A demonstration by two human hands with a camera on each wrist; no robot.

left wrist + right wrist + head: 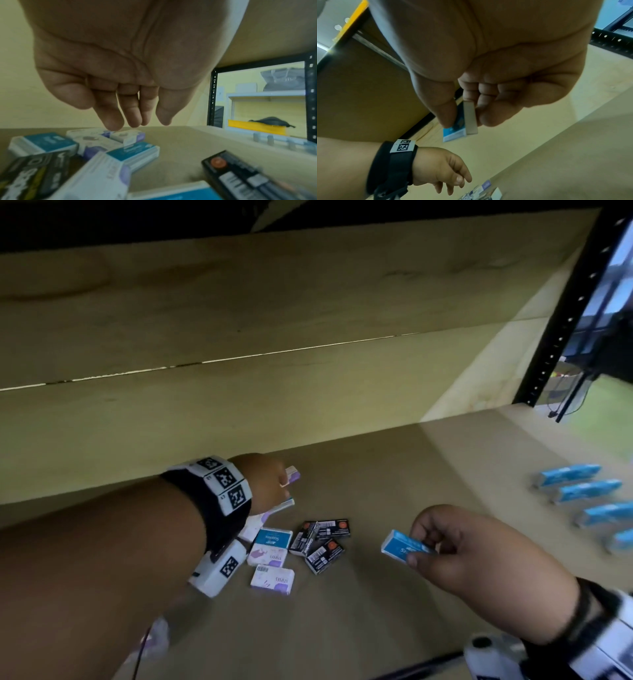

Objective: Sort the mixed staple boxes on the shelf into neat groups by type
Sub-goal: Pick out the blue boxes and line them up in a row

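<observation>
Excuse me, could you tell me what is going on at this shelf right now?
A person is sorting small staple boxes by type. The right hand pinches a blue box; a row of blue boxes stands further right. The left hand reaches with straight fingers over the mixed pile.

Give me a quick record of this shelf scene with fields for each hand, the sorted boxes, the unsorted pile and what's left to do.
left hand: open, fingers reaching down over a purple-and-white box at the back of the pile
right hand: pinches a blue box above the shelf
sorted: row of blue boxes at right
unsorted pile: black boxes, purple-and-white and blue ones mixed
left to do: pile not yet grouped
</observation>
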